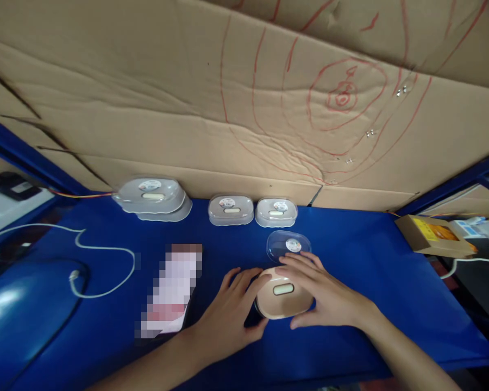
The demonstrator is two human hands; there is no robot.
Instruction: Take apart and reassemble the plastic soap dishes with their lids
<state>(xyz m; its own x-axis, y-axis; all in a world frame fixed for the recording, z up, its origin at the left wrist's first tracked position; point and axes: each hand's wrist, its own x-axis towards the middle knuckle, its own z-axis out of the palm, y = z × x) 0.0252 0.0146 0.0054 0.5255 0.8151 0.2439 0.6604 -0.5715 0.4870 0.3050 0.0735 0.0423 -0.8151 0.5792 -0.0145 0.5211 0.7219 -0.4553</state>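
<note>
A beige rounded box (283, 307) with a pale oval inset on its top is between my two hands over the blue table (228, 353). My left hand (234, 304) wraps its left side, fingers at the far edge and thumb near the front corner. From the right, my right hand (326, 290) grips it, with fingers across the top far edge and the thumb low on the side. Just beyond the box lies a clear plastic cover (277, 245) with a round sticker, partly hidden by my right fingers.
Along the cardboard wall (146, 119) stand clear-covered boxes: a stack (152, 196) at left, one box (230, 210) and another box (276, 213) in the middle. A blurred-out phone (173, 293) and a white cable (132, 266) lie left. A cardboard carton (426, 239) sits right.
</note>
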